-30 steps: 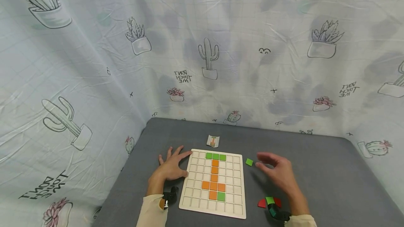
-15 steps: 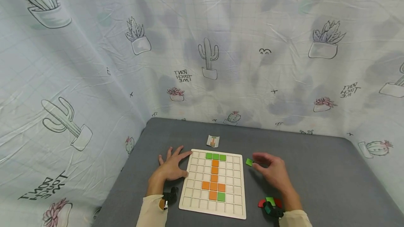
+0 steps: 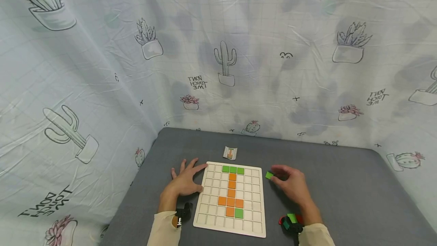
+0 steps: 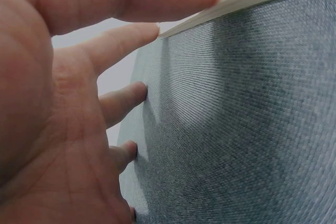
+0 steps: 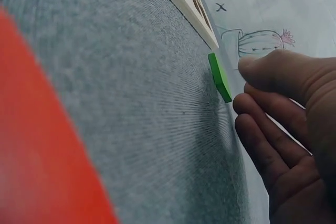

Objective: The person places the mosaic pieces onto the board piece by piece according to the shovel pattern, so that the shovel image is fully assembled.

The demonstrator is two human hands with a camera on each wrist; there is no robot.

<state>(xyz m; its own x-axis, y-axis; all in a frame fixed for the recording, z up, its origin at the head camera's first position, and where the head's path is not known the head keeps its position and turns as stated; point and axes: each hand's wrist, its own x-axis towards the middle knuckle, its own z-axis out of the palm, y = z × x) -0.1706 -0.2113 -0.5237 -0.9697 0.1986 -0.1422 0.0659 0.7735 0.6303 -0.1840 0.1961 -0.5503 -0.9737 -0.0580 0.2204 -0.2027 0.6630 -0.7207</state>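
My left hand [image 3: 184, 182] lies with spread fingers at the left edge of a pale wooden grid board [image 3: 211, 210], its index fingertip and thumb on that edge. Orange tiles [image 3: 232, 185] form a column and a short crossbar on the grid. Green tiles [image 3: 233, 169] line the top, and another green tile [image 3: 238, 213] sits low on the board. Off the board's upper right side lies a loose green square tile [image 5: 219, 78]. Around it my right hand [image 3: 293, 183] hovers, thumb and fingers bent but parted, the tips close to the tile.
A small printed card [image 3: 230, 153] lies behind the board. Beneath my right wrist are red pieces [image 3: 300, 218] and a green piece [image 3: 291, 217], partly covered by the wrist camera. A cactus-print curtain [image 3: 259, 86] hangs at the back and left of the grey table [image 3: 355, 193].
My right hand has moved slightly left, bringing its fingertips up to the loose green tile. The wrist camera now covers more of the red pieces. The left hand has stayed still.
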